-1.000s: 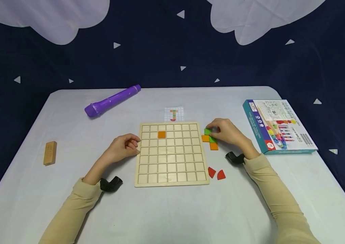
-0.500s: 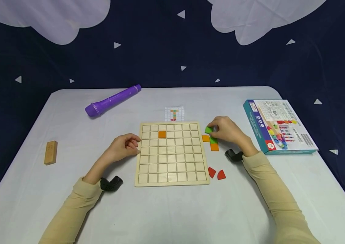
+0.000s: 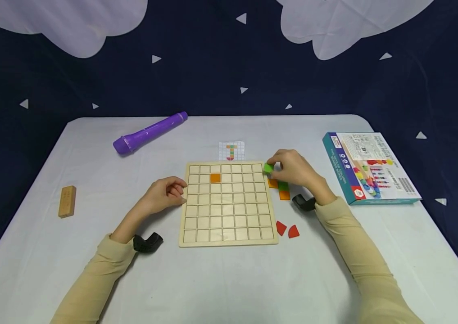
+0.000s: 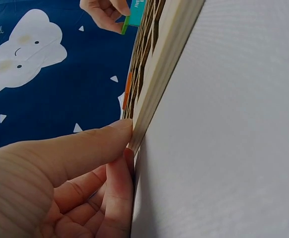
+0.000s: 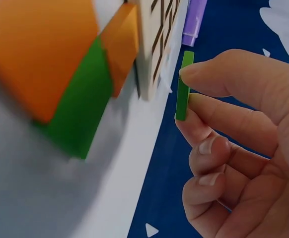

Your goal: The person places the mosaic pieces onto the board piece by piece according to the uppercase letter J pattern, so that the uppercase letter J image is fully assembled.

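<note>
A pale wooden grid board lies on the table, with an orange square tile in one of its upper cells. My left hand holds the board's left edge with thumb and index finger; its other fingers are curled. Just beyond the board's upper right corner, my right hand pinches a green square tile between thumb and fingers, raised off the table. Beneath that hand lie two orange tiles, one the lower orange tile, and another green tile. Nearer me are two red quarter-round pieces.
A small pattern card with a coloured shape lies behind the board. Farther left is a purple microphone-shaped object. A wooden block lies at the far left, and a teal-sided box at the right.
My right hand has lifted the green tile from the group and carried it left to the board's upper right corner. My left hand stays at the board's edge.
</note>
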Tool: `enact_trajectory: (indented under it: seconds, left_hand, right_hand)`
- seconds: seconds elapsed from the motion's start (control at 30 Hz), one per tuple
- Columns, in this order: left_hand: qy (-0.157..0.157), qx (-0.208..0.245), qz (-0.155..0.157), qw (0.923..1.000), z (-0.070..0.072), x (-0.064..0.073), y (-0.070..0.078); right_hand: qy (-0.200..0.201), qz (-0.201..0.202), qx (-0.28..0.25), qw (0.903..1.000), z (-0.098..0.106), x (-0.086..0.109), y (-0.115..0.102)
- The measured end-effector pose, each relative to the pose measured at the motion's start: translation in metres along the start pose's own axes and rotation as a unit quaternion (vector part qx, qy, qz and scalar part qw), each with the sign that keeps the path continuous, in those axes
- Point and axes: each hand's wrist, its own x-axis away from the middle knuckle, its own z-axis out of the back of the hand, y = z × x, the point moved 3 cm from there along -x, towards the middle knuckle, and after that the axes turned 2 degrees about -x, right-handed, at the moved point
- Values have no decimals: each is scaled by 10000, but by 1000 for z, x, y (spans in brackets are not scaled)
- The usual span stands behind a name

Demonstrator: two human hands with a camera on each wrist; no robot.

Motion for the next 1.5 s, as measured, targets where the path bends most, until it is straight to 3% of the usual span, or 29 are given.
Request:
enact_trajectory:
  seconds: [1.13, 1.5]
  left_hand:
    - [57, -109, -49, 9999, -1, 2, 1]
    - [-24, -29, -62, 10000, 0, 3, 1]
  right_hand:
    - [-494, 1081, 177, 9928, -38, -32, -60]
    - [-826, 1134, 283, 9897, -46, -40, -69]
